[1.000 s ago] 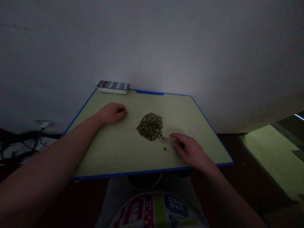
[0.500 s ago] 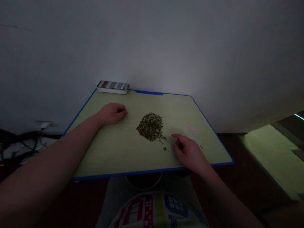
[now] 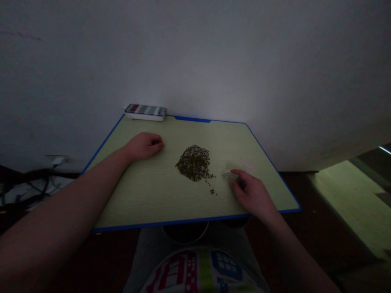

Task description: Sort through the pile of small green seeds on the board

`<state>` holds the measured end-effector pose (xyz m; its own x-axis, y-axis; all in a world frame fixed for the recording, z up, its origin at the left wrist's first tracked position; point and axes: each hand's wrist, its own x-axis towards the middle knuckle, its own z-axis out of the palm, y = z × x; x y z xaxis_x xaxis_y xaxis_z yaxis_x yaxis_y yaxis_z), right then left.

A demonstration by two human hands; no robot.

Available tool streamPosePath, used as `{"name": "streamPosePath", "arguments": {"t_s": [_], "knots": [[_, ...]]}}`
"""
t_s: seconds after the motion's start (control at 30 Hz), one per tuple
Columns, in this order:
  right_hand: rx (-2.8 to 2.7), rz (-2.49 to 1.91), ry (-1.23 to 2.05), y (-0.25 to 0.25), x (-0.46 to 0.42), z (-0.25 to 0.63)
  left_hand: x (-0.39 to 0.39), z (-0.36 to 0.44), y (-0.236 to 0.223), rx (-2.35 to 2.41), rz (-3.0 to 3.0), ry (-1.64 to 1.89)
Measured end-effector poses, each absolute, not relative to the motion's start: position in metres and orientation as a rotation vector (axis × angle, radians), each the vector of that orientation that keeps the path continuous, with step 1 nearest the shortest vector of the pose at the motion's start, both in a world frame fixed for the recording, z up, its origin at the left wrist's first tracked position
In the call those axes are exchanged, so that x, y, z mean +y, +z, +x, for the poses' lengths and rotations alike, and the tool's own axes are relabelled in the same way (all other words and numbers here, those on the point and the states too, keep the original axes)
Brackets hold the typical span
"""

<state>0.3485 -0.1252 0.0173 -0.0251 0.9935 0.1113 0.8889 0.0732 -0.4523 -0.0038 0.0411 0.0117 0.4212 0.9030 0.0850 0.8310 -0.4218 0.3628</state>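
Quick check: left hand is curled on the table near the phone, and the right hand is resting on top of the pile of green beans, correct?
Not quite. In the head view the right hand is not on the pile of green beans; it rests on the table to the right of the pile, fingers on a small clear plastic piece. The left hand is curled on the table, nearer the phone.

No legible text, perhaps through dimness.
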Motion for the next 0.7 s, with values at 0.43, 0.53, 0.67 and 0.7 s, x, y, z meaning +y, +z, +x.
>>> {"name": "streamPosePath", "arguments": {"t_s": [0.43,0.53,0.67,0.7], "knots": [[-1.978,-1.954,0.168,0.017,-0.109,0.353,0.038,-0.002,0.015,1.512,2.404,0.377],[-1.944,-2.027,0.05,0.017,-0.099,0.365,0.037,0.0,0.016,1.525,2.408,0.366],[-1.938,-2.076,-0.051,0.017,-0.092,0.379,0.038,-0.001,0.017,1.5,2.403,0.377],[-1.953,-2.066,-0.058,0.016,-0.092,0.381,0.038,-0.001,0.017,1.493,2.402,0.379]]}}
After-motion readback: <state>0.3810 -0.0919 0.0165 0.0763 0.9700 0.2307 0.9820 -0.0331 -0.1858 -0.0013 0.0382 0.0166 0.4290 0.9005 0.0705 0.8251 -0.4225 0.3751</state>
